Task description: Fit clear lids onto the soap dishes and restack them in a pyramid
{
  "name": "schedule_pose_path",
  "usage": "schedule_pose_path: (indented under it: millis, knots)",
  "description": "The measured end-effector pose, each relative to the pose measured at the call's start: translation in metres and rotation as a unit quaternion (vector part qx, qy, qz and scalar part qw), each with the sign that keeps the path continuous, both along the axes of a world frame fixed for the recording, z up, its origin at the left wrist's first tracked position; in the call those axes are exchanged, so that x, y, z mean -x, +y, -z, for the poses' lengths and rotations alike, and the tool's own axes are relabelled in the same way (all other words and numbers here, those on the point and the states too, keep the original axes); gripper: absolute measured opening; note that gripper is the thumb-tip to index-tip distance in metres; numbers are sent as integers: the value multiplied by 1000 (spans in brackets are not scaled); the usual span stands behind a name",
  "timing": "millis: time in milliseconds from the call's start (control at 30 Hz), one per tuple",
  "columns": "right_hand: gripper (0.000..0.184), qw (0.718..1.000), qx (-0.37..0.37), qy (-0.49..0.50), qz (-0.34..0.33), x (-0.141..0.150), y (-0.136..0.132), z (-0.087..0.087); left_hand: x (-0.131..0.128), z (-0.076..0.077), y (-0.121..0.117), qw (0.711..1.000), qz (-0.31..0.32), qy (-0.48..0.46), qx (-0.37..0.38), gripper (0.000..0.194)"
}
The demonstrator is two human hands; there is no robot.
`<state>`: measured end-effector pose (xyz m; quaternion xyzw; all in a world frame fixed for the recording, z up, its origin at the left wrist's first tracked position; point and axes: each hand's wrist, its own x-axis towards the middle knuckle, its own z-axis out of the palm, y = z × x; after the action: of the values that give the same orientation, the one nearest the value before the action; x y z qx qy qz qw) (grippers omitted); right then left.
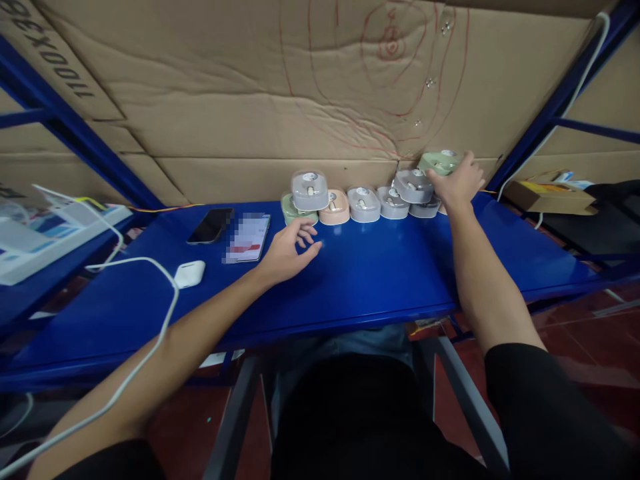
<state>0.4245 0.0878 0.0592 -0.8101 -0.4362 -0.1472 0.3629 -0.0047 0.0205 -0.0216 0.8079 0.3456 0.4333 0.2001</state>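
Observation:
Small rounded plastic boxes with clear lids stand in a row along the cardboard at the back of the blue table. My right hand [460, 181] grips a green box [439, 162] at the right end, over a grey box [414, 187] that rests on others. My left hand [293, 250] hovers above the table with its fingers apart and holds nothing. It is nearest to another green box [295, 212], which has a grey box [309, 191] on top. Between the ends sit a peach box [335, 208] and more grey boxes [365, 205].
A dark phone [211, 227], a lit phone [249, 238] and a white earbud case [190, 274] lie on the blue table [370, 280] at left. A white cable [167, 313] loops across my left arm. Blue frame posts [95, 133] flank the table. An open carton [550, 198] stands at right.

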Motion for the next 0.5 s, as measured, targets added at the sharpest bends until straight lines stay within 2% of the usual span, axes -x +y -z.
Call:
schedule_pose_path:
  millis: [167,300,367,433,500]
  knots:
    - [101,1000,-23,8,-7,-6,5,5,0,-1,-1,1000,-3,19,0,42]
    - [80,990,-131,-41,-40,8,1,3,1,-1,-1,999,-6,32,3,43]
    - [71,977,-156,-95,-110,29,-3,2,1,-1,-1,999,-7,34,4,43]
    - [65,961,-97,-148,-212,58,-8,5,0,-1,0,999,-8,33,3,43]
    - [65,935,-7,-191,-300,89,-13,13,0,-1,0,999,-8,34,0,43]
